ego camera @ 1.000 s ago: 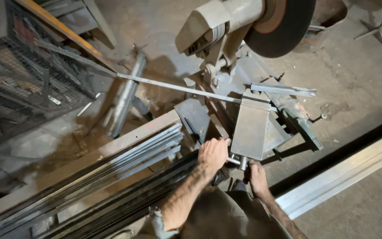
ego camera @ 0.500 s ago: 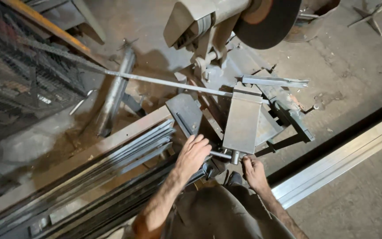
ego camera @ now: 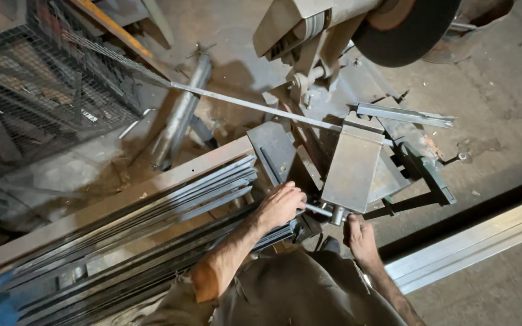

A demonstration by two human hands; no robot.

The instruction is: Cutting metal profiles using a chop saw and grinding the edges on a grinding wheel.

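Hands, two, at the vise handle (ego camera: 320, 210) — a short steel crossbar at the base of the grey clamp plate (ego camera: 353, 163). Left hand (ego camera: 280, 205) fingers wrapped round the bar's 9 o'clock end; right hand (ego camera: 360, 236) at its 3 o'clock end, fingers curled, grip unclear. Stacked steel strips (ego camera: 152, 205) at 9 o'clock. Long thin rod (ego camera: 255, 107) beyond — abrasive cutting disc (ego camera: 409, 30) at 12 o'clock.

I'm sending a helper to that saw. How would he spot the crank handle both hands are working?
Start at the big dark cutting disc at the top. Below it a grey metal block slopes down; the crank handle pokes from its lower end, between the left hand and right hand. Unlike the long flat strips beside it, it's a short round bar.
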